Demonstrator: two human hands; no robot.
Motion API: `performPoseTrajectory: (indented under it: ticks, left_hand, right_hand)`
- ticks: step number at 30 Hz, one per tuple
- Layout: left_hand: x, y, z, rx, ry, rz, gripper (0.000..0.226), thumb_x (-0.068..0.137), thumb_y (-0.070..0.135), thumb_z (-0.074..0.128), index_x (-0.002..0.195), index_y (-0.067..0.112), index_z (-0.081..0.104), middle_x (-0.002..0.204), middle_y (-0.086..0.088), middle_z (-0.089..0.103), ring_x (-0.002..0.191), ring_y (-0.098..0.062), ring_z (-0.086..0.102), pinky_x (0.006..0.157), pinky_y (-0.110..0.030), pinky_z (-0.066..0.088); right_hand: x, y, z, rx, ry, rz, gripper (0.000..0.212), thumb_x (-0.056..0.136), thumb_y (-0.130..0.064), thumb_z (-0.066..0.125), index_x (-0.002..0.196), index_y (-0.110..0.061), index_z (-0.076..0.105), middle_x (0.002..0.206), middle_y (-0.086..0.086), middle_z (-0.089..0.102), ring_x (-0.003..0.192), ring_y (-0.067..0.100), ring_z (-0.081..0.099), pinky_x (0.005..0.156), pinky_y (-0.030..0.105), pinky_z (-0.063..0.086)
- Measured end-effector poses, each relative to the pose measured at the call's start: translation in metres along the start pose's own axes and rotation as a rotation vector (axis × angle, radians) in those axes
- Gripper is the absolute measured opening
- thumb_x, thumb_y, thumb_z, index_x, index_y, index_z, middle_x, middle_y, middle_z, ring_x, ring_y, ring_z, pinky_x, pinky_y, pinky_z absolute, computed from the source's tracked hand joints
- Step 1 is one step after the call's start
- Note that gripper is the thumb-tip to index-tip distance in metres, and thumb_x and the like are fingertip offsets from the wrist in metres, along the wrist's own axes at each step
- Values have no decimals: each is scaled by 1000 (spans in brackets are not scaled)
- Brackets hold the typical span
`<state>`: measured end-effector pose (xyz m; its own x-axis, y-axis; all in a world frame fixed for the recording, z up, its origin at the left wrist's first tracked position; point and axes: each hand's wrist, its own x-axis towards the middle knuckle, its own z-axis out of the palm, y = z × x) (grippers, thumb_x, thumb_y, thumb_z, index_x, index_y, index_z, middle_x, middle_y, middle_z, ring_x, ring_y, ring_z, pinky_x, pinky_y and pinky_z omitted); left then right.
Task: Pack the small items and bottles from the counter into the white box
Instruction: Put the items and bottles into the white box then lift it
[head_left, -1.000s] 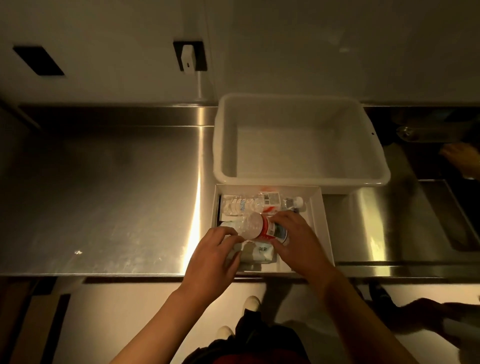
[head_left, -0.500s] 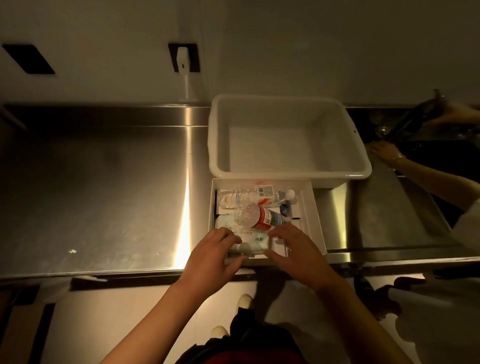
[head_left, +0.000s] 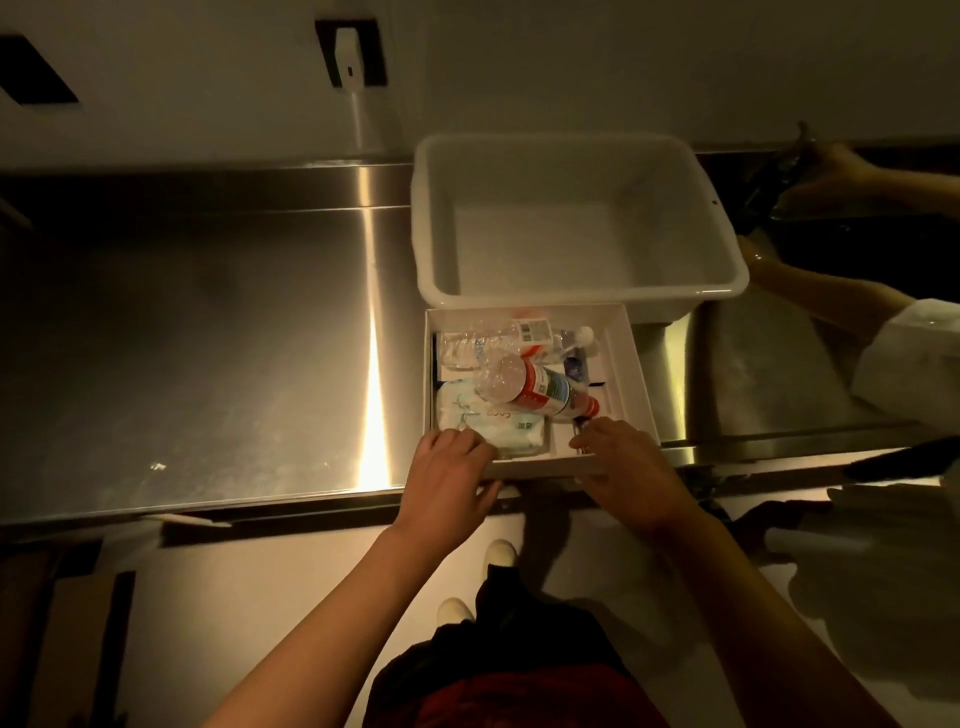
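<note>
Steel counter (head_left: 208, 338) bearing white box (head_left: 631, 374), grey tub (head_left: 576, 296) just behind.

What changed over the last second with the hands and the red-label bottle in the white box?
Both hands let go of the red-label bottle, now lying slantwise on the other contents. The left hand and right hand drew back to the white box's near edge. The second bottle, tissue pack and white tub stayed put.
</note>
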<state>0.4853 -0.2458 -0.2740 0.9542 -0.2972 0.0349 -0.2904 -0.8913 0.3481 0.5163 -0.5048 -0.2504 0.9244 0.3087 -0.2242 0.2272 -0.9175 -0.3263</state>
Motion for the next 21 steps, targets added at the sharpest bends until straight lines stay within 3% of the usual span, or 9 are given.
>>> performPoseTrajectory:
  ticks: [6, 11, 15, 21]
  left_hand:
    - [3, 5, 6, 79, -53, -73, 28, 82, 38, 73, 109, 31, 67, 108, 9, 64, 103, -17, 59, 98, -35, 41]
    - [5, 11, 7, 149, -86, -131, 34, 74, 33, 80, 104, 28, 64, 104, 7, 65, 97, -19, 60, 87, -35, 48]
    - [6, 17, 7, 211, -97, -168, 43, 65, 32, 88, 99, 27, 62, 98, 7, 66, 89, -19, 62, 80, -35, 50]
    - [7, 17, 11, 221, -42, -168, 47, 63, 33, 91, 99, 26, 62, 97, 5, 65, 87, -20, 62, 76, -36, 50]
  right_hand:
    - [-3, 19, 5, -95, 47, -16, 25, 89, -22, 70, 114, -27, 69, 117, -7, 64, 102, 10, 58, 85, 23, 45]
    - [-3, 23, 15, -175, 75, -72, 20, 89, -26, 70, 108, -29, 69, 105, -8, 67, 88, 7, 56, 80, 25, 47]
    - [1, 26, 20, -215, 66, -84, 24, 81, -29, 78, 103, -30, 67, 99, -9, 68, 82, 7, 59, 78, 27, 48]
    - [5, 34, 27, -161, 210, -217, 30, 74, -19, 79, 97, -24, 63, 95, -3, 67, 80, 14, 60, 69, 28, 46]
